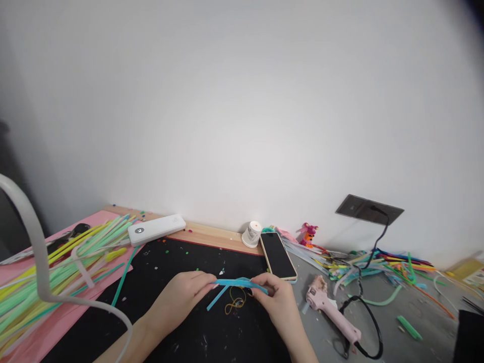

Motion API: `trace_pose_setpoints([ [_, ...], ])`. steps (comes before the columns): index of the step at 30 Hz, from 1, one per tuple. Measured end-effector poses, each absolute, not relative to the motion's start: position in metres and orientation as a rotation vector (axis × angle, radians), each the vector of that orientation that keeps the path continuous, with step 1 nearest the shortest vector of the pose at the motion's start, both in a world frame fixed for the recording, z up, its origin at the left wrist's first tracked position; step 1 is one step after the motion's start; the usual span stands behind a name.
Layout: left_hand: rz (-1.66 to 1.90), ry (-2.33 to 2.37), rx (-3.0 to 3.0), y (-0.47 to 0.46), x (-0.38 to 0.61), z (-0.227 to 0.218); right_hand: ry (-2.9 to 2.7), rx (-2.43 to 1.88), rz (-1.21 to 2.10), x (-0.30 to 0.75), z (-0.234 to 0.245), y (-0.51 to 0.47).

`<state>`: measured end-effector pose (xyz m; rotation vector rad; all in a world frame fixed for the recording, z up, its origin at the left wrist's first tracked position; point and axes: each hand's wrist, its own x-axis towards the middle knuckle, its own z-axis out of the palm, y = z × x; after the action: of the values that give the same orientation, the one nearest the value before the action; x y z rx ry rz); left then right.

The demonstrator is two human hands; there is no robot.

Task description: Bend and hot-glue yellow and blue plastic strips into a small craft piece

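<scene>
My left hand (180, 297) and my right hand (279, 301) both pinch a blue strip (237, 284) between them, holding it just above a black mat (196, 333). One end of the strip hangs down to the left. A yellow rubber band (234, 304) lies on the mat right below the strip.
A pile of green and yellow straws (56, 272) lies on pink paper (68, 315) at left, by a white power bank (156, 229). A phone (278, 255), a small white cup (252, 234), a pink glue gun (333, 313) with black cord, and scattered coloured strips (381, 267) lie right.
</scene>
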<state>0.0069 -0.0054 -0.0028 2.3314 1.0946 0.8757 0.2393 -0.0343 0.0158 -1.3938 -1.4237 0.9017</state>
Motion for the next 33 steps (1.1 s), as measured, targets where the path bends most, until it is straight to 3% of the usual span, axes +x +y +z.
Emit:
trace_pose_setpoints([
  [8, 0.937, 1.085, 2.291, -0.005, 0.007, -0.003, -1.552, -1.498, 0.706, 0.245, 0.006, -0.032],
  [33, 0.942, 1.121, 2.257, -0.005, 0.007, -0.007, -1.57, -1.475, 0.554, 0.239, 0.012, -0.036],
])
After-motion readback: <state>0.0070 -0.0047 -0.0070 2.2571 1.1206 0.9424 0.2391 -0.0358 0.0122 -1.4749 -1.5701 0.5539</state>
